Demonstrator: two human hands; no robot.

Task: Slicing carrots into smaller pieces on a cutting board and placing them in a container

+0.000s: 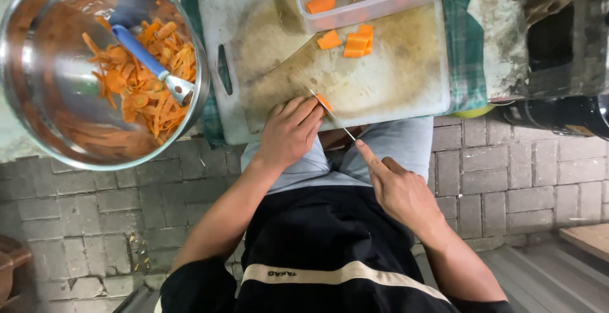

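A white cutting board [387, 84] rests across my knees. My left hand [288, 132] is curled over a piece of carrot [324, 102] at the board's near edge. My right hand [396, 189] grips a thin knife [333, 116], forefinger stretched along its back, the blade set against the carrot beside my left fingers. A few cut carrot chunks [352, 41] lie further up the board.
A steel bowl [25, 97] at the left holds carrot peelings and a blue-handled peeler [146, 59]. A clear plastic tub [380, 2] with carrot pieces sits at the board's far edge. A checked cloth [466, 53] lies under the board. Grey paving bricks [507, 180] are below.
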